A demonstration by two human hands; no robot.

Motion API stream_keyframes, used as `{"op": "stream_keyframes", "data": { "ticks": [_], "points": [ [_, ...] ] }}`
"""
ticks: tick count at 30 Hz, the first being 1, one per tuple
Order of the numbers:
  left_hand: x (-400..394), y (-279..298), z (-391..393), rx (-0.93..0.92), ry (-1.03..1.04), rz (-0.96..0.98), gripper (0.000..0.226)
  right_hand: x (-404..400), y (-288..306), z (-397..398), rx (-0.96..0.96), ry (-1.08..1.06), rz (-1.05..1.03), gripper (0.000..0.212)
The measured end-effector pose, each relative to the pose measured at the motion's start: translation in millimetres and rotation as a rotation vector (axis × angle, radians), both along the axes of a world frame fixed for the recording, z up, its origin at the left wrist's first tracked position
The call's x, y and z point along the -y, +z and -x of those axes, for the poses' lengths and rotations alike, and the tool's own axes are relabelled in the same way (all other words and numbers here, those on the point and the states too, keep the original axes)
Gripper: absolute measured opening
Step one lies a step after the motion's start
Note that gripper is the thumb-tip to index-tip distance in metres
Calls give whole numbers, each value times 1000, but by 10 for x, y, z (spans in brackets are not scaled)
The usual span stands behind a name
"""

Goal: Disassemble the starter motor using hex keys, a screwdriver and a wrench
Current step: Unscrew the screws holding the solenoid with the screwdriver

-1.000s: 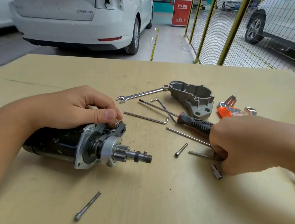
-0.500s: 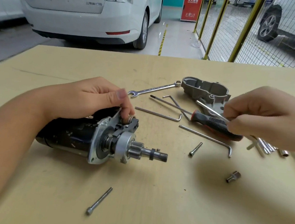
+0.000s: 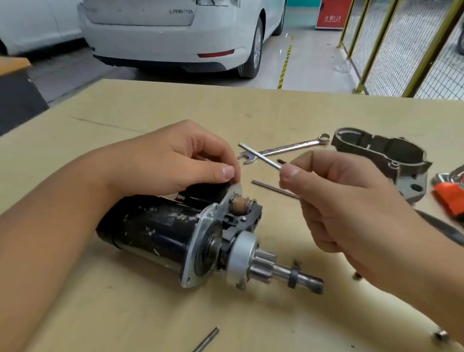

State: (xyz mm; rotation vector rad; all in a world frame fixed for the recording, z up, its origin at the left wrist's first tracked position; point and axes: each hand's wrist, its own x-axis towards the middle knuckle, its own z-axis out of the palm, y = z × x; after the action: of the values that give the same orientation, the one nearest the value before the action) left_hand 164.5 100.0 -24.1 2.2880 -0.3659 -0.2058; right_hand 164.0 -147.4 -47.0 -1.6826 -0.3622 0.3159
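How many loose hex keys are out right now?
2: one hex key pinched in the right hand; a second hex key on the table beyond it, partly covered. That hand may hide others.

One head-worn view, looking forward and down

It sits close above the table (image 3: 130, 320) (wide-angle, edges bowed), facing across it toward the parked white car (image 3: 168, 23) and yellow fence (image 3: 380, 43) beyond.
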Motion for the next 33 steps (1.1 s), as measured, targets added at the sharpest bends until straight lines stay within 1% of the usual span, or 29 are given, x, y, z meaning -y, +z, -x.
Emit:
{"op": "stream_keyframes", "data": {
  "ticks": [2,4,6,7,10,12,17,20,25,33],
  "points": [
    [-1,-5,-8,-14,-38,25,14,92,-39,-3,114,30,162,24],
    [3,-4,-9,-24,-66,72,17,159,-20,-12,182,97,263,21],
    [-10,-10,-9,-13,-85,103,22,188,12,-25,253,162,358,24],
    [-14,-11,-12,-7,-98,108,23,187,24,-32,255,175,377,25],
    [-15,-8,-15,-7,-123,107,23,150,12,-43,95,164,329,24],
    [-5,-1,-9,-13,-133,94,23,129,-9,-41,25,168,318,27],
    [9,0,6,-18,-126,80,22,137,12,-34,-16,188,280,28],
    [14,3,20,-31,-122,70,23,138,47,-30,-39,190,261,25],
    [37,-1,30,-35,-138,44,25,121,64,-8,-121,200,256,22],
    [66,-7,39,-6,-144,36,28,130,69,12,-170,193,279,20]
  ]
}}
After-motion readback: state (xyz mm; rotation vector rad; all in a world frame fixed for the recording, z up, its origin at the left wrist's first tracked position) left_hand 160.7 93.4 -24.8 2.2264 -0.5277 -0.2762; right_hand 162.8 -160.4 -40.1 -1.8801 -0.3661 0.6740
